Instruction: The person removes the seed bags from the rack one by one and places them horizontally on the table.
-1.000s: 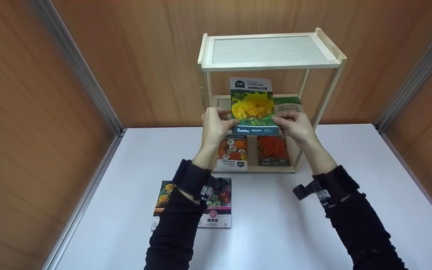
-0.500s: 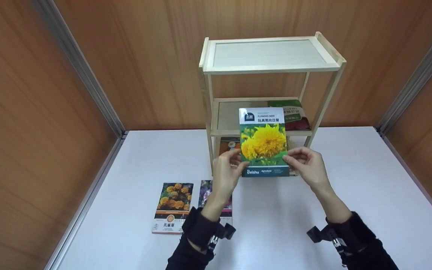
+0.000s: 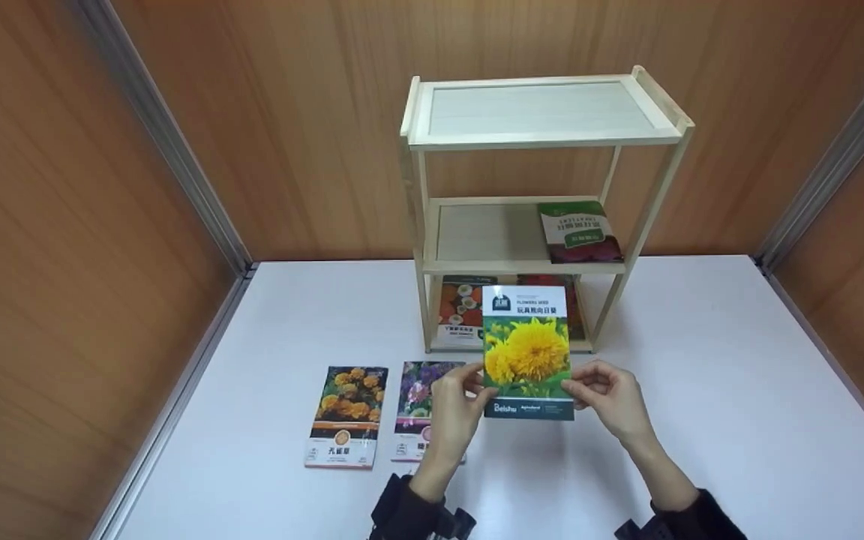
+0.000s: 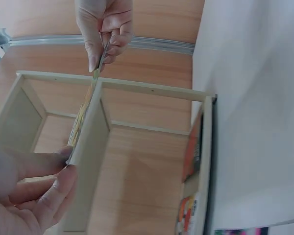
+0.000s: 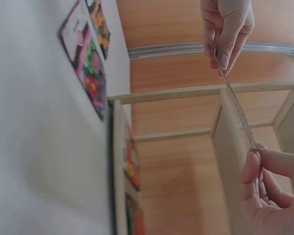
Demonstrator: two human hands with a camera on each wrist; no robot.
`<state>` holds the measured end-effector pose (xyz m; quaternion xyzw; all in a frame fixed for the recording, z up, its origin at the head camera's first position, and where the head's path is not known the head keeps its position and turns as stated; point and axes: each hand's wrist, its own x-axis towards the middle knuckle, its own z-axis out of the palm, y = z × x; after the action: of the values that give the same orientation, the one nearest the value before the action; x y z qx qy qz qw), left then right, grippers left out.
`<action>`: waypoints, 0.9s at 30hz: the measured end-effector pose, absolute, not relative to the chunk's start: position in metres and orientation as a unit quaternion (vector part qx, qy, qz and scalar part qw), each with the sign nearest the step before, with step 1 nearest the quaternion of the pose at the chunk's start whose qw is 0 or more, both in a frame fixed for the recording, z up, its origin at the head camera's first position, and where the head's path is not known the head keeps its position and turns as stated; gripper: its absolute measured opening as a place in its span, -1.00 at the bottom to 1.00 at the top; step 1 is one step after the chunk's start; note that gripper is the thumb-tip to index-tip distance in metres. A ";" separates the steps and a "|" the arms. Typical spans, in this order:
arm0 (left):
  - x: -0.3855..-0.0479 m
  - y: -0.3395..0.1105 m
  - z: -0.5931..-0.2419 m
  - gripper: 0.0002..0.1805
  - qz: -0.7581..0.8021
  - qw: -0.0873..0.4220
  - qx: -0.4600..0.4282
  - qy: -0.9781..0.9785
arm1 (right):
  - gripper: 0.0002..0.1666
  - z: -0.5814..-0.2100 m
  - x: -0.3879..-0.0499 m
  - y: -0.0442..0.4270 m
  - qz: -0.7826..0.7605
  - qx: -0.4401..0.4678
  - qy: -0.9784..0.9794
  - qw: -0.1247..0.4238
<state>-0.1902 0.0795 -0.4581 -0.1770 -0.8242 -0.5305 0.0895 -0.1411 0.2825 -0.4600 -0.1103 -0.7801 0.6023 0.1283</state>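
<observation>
A seed packet (image 3: 526, 352) with yellow sunflowers on its front is held above the table, in front of the shelf. My left hand (image 3: 459, 409) pinches its lower left edge between thumb and fingers. On the opposite edge, my right hand (image 3: 612, 397) pinches it the same way. Both wrist views show the packet edge-on, a thin strip (image 4: 83, 115) spanning the two hands. Partly behind my left hand lies a seed packet with purple and pink flowers (image 3: 421, 390). Left of that one is a packet with orange marigolds (image 3: 346, 416).
A pale wooden shelf unit (image 3: 544, 141) stands against the back wall. Its middle tier holds a green and dark red packet (image 3: 580, 232) at the right. On the bottom tier lie a packet with orange and white flowers (image 3: 458, 311) and a red one (image 3: 576, 307), partly covered.
Both hands have drawn the sunflower packet from in front of the middle tier down and toward me. The marigold packet and the middle tier have come into fuller view.
</observation>
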 end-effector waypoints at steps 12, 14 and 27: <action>-0.188 0.080 -0.503 -0.68 -0.490 0.070 -0.160 -0.854 | -0.86 -0.514 -0.138 0.277 0.588 -0.164 -0.786 0.099; -0.187 0.081 -0.510 -0.68 -0.481 0.066 -0.153 -0.861 | -0.87 -0.520 -0.138 0.276 0.576 -0.164 -0.795 0.099; -0.192 0.090 -0.547 -0.78 -0.412 0.099 -0.147 -0.894 | -0.86 -0.550 -0.148 0.271 0.502 -0.166 -0.846 0.074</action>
<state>-0.1918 0.0897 -0.5466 -0.1475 -0.8937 -0.4122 0.0988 -0.1475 0.2705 -0.5501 -0.1663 -0.8455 0.5020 0.0743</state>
